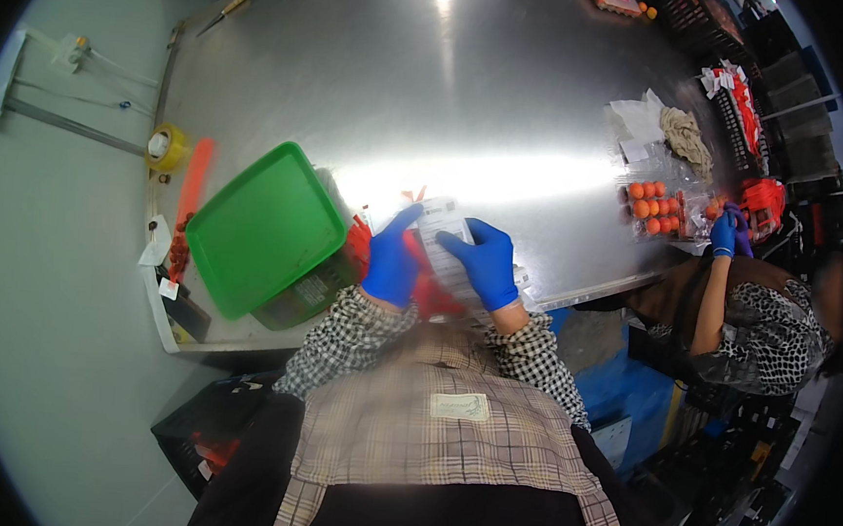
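My left hand (392, 266) and my right hand (487, 264), both in blue gloves, are close together at the table's near edge. Between them is a white printed label (439, 223), and the right thumb lies on its face. My left fingers close around the label's left side. Red netting (436, 296) shows below and between the hands; how it is gripped is partly hidden. Left of my left hand, a green rectangular lid or tray (265, 233) rests tilted on a clear plastic bin (307, 294), with more red strips beside it.
Along the metal table's (386, 75) left edge are a yellow tape roll (167, 147) and a reddish strip (196, 174). A knife (224, 13) lies at the far left. At right, a co-worker's gloved hand (725, 233) is near packed orange-red round fruit (653, 208) and a crumpled cloth (685, 140).
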Demonstrator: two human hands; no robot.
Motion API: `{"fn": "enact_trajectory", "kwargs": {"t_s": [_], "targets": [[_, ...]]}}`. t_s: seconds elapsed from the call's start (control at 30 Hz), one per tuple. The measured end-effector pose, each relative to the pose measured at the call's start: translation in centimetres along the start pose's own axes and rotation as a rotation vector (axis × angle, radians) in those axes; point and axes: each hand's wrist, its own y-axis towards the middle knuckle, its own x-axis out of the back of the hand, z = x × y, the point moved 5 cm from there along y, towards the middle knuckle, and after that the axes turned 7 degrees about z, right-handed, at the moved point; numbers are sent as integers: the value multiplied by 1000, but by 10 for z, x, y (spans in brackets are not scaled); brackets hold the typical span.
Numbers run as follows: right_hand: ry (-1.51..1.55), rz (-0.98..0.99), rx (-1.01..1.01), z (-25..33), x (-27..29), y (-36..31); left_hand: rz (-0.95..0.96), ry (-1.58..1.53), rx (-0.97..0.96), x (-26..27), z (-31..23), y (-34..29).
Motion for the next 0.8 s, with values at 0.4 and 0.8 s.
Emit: {"fn": "enact_trajectory", "kwargs": {"t_s": [0.4,0.8], "targets": [[-46,172,-31,-11,12,-11,52,-263,75,-51,-21,-21],[649,454,-20,6,77,-45,-155,157,-45,-82,-40,-37]]}}
